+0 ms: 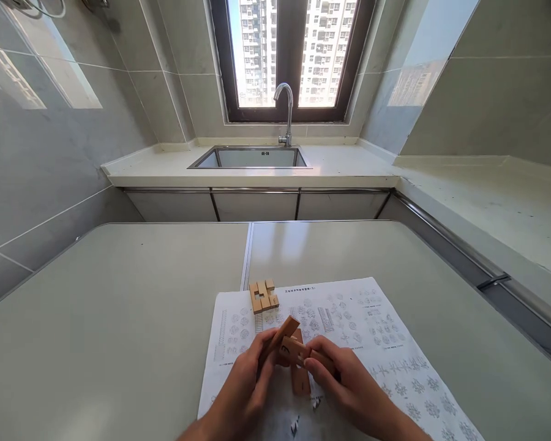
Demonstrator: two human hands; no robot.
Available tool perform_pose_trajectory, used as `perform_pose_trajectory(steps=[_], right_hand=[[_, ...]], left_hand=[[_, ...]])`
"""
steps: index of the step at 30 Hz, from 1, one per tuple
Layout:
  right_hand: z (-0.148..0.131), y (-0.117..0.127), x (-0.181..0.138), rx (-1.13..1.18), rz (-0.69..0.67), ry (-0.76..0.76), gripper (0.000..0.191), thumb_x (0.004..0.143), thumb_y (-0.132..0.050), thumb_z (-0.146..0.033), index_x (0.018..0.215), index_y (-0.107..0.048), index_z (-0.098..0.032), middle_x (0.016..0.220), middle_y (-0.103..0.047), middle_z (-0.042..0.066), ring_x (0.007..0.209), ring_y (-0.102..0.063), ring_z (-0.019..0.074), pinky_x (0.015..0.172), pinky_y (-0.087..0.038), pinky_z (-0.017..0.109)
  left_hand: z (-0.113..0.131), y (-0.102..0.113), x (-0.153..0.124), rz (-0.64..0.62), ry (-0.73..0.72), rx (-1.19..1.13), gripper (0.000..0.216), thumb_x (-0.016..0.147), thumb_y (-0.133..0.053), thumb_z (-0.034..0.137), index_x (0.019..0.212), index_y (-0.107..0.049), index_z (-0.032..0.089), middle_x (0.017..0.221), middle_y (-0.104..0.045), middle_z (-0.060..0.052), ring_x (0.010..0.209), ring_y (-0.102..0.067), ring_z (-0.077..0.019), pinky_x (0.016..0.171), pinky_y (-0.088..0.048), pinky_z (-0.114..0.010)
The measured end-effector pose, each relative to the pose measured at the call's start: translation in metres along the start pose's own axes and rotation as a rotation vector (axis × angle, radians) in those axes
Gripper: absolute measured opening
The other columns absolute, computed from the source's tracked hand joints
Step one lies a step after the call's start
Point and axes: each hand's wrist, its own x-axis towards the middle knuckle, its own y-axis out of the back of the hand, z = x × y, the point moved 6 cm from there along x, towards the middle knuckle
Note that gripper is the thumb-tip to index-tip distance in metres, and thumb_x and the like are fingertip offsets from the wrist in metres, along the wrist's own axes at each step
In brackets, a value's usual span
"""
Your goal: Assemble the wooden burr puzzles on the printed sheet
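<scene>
Best done slowly: keeping the crossed wooden sticks (290, 352) steady over the instruction sheet (376, 343), gripping near the joint rather than the ends, sliding each piece square to its notch instead of forcing it, and glancing at the printed diagrams to match orientation. Left hand (245, 386) curled around the left end of the sticks, fingers closed on the wood; right hand (344, 386) pinching the right end between fingertips and thumb, neither hand spread. Held just above the near middle of the sheet, at the near edge of the grey table (119, 318). Pale tan wood, square in section, several short bars crossing at angles, one pointing up and to the right, another hanging down toward the paper; a small dark mark on one face, too small to read. Farther off on the sheet's far left corner, a flat cluster of loose wooden blocks (263, 295) in the same colour, well apart from both hands.
</scene>
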Motion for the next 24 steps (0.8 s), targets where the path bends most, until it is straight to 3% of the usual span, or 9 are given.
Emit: perform_pose_trajectory(steps=[5,11,17,21,24], right_hand=[[-0.001,-0.002,0.002,0.029,0.044,0.018,0.036,0.108,-0.045,-0.053,0.099,-0.06,-0.021,0.067,-0.048,-0.005,0.059,-0.038,0.0134,0.06,-0.035,0.027],[-0.001,-0.002,0.003,0.026,0.074,0.004,0.036,0.107,-0.046,-0.053,0.096,-0.059,-0.021,0.065,-0.044,-0.006,0.058,-0.036,0.013,0.058,-0.034,0.026],[-0.007,-0.004,0.003,0.07,0.063,-0.002,0.038,0.108,-0.045,-0.054,0.096,-0.059,-0.021,0.065,-0.054,-0.004,0.058,-0.046,0.014,0.061,-0.04,0.026],[-0.006,-0.007,0.001,0.074,0.026,-0.025,0.039,0.107,-0.044,-0.056,0.101,-0.059,-0.02,0.068,-0.055,-0.002,0.062,-0.048,0.0151,0.064,-0.041,0.028],[-0.009,-0.011,-0.003,0.102,-0.045,-0.033,0.04,0.102,-0.053,-0.057,0.116,-0.06,-0.021,0.079,-0.056,-0.001,0.069,-0.049,0.0163,0.065,-0.042,0.028]], left_hand=[[0.0,-0.004,-0.003,-0.03,-0.06,0.031,0.048,0.112,-0.038,0.03,0.159,-0.035,0.034,0.155,-0.057,-0.007,0.142,-0.057,-0.026,0.123,-0.044,-0.044],[-0.011,-0.005,-0.007,-0.026,-0.068,0.178,0.06,0.111,-0.036,0.025,0.166,-0.019,0.041,0.17,-0.036,0.0,0.152,-0.044,-0.0257,0.126,-0.039,-0.046],[-0.014,-0.01,-0.009,-0.064,-0.147,0.297,0.071,0.109,-0.044,0.024,0.167,-0.008,0.044,0.172,-0.03,0.003,0.154,-0.039,-0.0236,0.128,-0.034,-0.043],[-0.022,-0.005,-0.008,0.006,-0.081,0.254,0.064,0.109,-0.043,0.025,0.166,-0.021,0.043,0.167,-0.042,0.001,0.15,-0.047,-0.0243,0.125,-0.04,-0.044],[-0.024,0.003,-0.008,0.061,-0.041,0.211,0.063,0.106,-0.051,0.024,0.163,-0.031,0.042,0.165,-0.045,0.001,0.149,-0.049,-0.0271,0.124,-0.043,-0.049]])
